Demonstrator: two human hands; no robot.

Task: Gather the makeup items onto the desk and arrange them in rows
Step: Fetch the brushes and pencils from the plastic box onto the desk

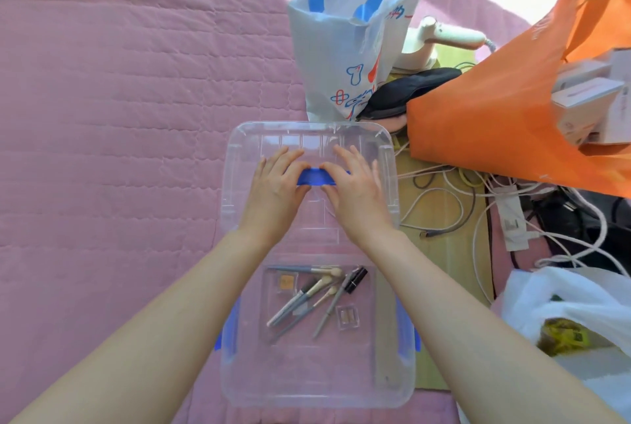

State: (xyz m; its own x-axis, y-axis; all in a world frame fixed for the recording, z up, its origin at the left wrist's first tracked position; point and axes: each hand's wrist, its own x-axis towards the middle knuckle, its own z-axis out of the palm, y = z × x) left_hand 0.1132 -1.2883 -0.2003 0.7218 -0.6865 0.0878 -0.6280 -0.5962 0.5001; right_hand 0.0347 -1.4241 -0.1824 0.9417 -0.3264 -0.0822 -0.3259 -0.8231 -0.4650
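Two hands on the lid: left hand [276,184] and right hand [356,188] sat side by side on the blue plastic handle [316,177] of a clear plastic lid [239,150]. Fingers lay over the handle's far side, thumbs hooked at its near edge, so both were clamped on it.

Lid lay flat just beyond the clear plastic storage box [307,386], touching or overlapping the box's far rim; can't tell which.

Box was open, with blue side latches [230,328] hanging down.

Makeup items were all inside the box, at its far end:
- loose pile of slim makeup brushes and pencils [307,294], crossed over each other
- black lipstick tube [356,278] on the right of the pile
- small clear palette case [347,318] nearer the middle of the box
- small square compact [286,282] at the box's far left

Box and lid sat on a pink quilted cover [119,116]. Right of the box was a tangle of white cables [444,198]. Beyond it and to the right stood an orange fabric bag [495,116] and a white plastic bag with blue print [341,48].
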